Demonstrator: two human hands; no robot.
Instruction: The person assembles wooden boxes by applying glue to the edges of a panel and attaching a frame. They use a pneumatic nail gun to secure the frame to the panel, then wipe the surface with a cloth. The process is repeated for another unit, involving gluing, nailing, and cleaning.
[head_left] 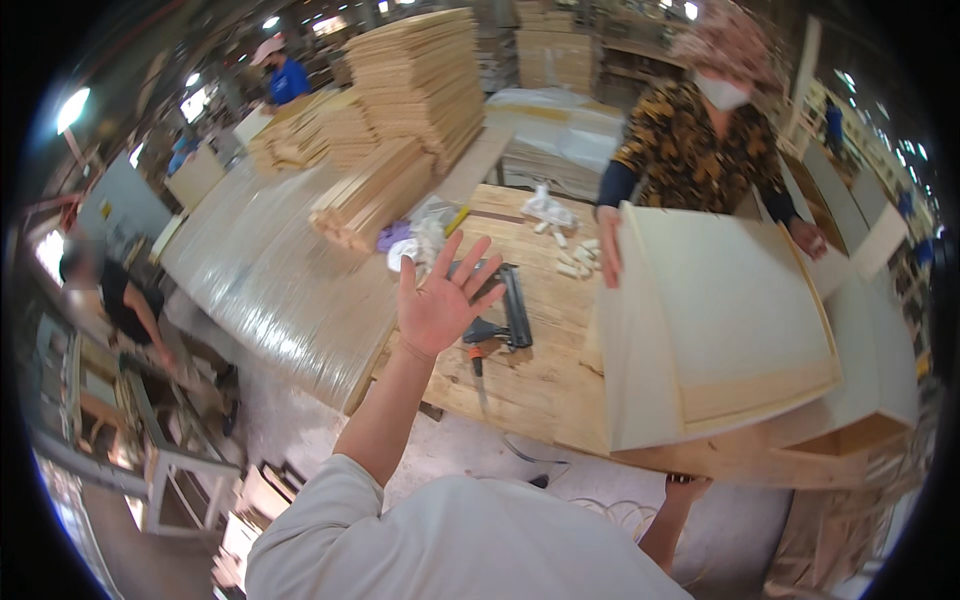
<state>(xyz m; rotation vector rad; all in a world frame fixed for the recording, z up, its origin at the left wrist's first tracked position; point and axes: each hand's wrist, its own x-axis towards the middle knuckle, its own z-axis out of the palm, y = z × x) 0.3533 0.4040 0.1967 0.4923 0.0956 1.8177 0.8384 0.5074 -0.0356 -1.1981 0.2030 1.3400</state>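
My left hand [440, 308] is raised over the near edge of the wooden worktable [530, 400], palm up, fingers spread, holding nothing. Just beyond it a dark nail gun [515, 312] lies on the tabletop, its orange-tipped hose fitting [476, 356] toward me. At the lower right, my right hand [688, 486] is at the table's front edge, below a pale box-like wooden piece [750, 310]; its fingers are mostly hidden, and I cannot make out whether it grips anything. A co-worker's hand [609, 245] rests on the left side of that piece.
Small white pieces [575, 262] and a crumpled plastic bag [548, 207] lie on the table. Bundled wood strips [372, 195] and tall board stacks [420, 85] stand on a plastic-wrapped pile [270, 265] at left. A hose [620, 512] coils on the floor. Other people work at left.
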